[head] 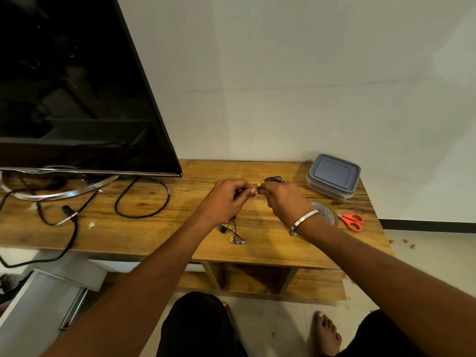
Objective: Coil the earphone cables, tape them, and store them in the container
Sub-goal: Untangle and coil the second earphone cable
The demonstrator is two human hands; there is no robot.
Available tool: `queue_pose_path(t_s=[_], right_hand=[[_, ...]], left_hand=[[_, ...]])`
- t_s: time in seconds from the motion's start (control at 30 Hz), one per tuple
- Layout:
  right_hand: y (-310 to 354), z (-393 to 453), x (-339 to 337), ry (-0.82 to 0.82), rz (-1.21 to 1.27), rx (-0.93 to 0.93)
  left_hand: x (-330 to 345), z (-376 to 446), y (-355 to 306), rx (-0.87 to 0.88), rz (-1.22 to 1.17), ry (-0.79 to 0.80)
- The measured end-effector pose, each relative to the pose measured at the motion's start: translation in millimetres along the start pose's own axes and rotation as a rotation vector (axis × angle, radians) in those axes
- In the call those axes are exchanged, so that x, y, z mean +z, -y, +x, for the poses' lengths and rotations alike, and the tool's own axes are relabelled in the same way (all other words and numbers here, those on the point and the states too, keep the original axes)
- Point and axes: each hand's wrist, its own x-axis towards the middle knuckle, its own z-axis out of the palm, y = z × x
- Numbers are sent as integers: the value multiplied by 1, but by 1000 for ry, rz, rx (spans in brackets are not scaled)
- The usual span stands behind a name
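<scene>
Both hands meet above the middle of the wooden table [257, 253]. My left hand [226, 199] grips a black earphone cable [274, 179] with curled fingers. My right hand [283, 202] pinches the same cable at a small yellow piece, and the cable's loop and plug stick out behind the fingers. Another earphone [233, 234] lies loose on the table below my left wrist, its buds near the front edge. A roll of tape [325, 213] lies flat behind my right wrist, partly hidden. The grey-lidded clear container [333, 176] stands shut at the back right.
Orange-handled scissors [353, 221] lie right of the tape, near the table's right edge. A large dark TV [77, 86] fills the left, with black power cables [141, 199] looped on the table under it. An open white drawer [38, 305] is at lower left.
</scene>
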Motion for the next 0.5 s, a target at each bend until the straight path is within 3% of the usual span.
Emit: queue_pose_path(t_s=[0.3,0.5], right_hand=[[-41,-18,-16,-98,-103,210],[-52,-27,-15,40,-218,363]], left_hand=[[-15,-6,12,-52,54,15],[-13,-6,12,-58,66,7]])
